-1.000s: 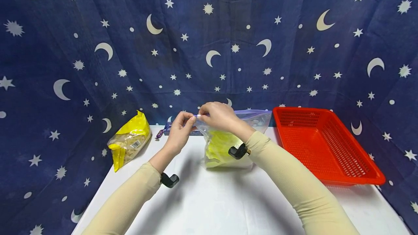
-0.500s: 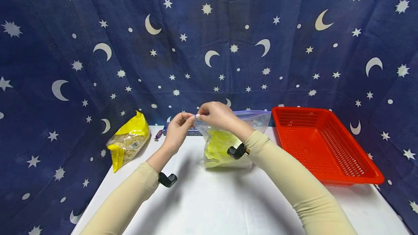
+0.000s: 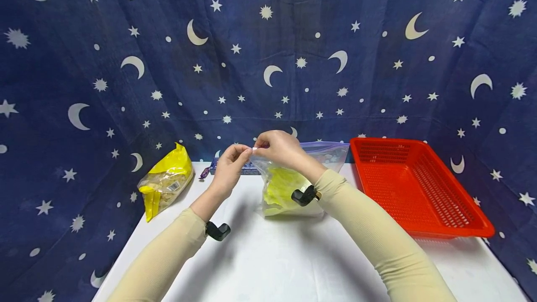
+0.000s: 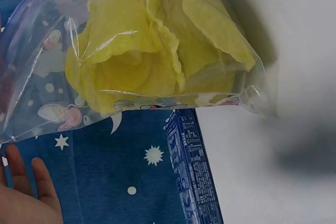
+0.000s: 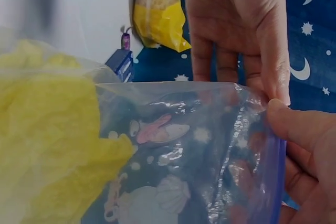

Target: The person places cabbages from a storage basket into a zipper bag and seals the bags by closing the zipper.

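Note:
A clear zip bag (image 3: 335, 155) with a purple zip edge stands on the table, its printed figures showing in the wrist views. Inside lie yellow, wavy-edged leaf-like sheets (image 4: 123, 40). My left hand (image 3: 228, 167) pinches the bag's top left corner between thumb and index finger. Close beside it, my right hand (image 3: 282, 149) pinches the zip edge at a small white slider (image 3: 254, 148). The right wrist view shows both thumbs meeting at this corner, with the left hand's other fingers behind the clear plastic. My right hand covers part of the zip in the head view.
A yellow and clear packet (image 3: 168, 181) sits at the left of the white table (image 3: 268, 260). Behind the hands lies a dark blue box (image 3: 249, 170) with a small purple wrapped piece (image 3: 204, 173) at its end. A red perforated basket (image 3: 413, 190) stands right.

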Demonstrator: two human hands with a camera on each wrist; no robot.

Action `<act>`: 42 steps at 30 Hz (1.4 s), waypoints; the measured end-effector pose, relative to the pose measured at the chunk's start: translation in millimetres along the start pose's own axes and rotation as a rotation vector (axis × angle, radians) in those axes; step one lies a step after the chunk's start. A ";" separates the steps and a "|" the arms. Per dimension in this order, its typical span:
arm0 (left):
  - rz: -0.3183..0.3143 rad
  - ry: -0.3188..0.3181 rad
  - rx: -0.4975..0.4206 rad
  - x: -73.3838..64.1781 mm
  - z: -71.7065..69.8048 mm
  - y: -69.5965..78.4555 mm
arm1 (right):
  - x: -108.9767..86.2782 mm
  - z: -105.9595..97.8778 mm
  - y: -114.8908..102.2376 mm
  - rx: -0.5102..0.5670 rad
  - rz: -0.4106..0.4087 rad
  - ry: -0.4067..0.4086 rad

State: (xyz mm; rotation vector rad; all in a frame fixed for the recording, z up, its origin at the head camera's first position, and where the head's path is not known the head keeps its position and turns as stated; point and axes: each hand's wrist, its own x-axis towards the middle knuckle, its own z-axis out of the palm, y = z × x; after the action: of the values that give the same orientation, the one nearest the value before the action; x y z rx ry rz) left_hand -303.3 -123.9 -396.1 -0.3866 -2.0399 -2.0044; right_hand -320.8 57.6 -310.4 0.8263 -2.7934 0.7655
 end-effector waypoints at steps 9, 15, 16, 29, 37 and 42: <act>0.007 -0.002 0.011 1.3 3.4 1.8 | -2.6 -7.0 3.7 -0.024 0.032 -0.002; 0.027 0.008 0.005 2.0 4.5 0.3 | -4.9 -10.5 7.7 -0.017 0.042 -0.012; 0.031 0.008 0.000 2.1 4.8 0.1 | -5.2 -11.0 8.4 -0.016 0.041 -0.010; 0.026 0.015 0.000 1.2 6.6 0.5 | -10.8 -14.9 18.6 -0.020 0.022 0.009; 0.039 0.031 0.008 1.9 5.8 -2.6 | -15.3 -16.5 25.5 -0.106 -0.023 0.061; 0.041 0.025 0.010 1.9 5.6 -2.5 | -18.9 -18.2 29.8 -0.123 -0.031 0.075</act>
State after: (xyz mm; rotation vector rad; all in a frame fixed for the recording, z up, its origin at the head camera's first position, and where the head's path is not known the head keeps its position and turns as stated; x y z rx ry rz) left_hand -305.9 -118.3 -397.8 -0.3959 -2.0095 -1.9646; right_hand -321.3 97.2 -312.6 0.8007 -2.7233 0.6000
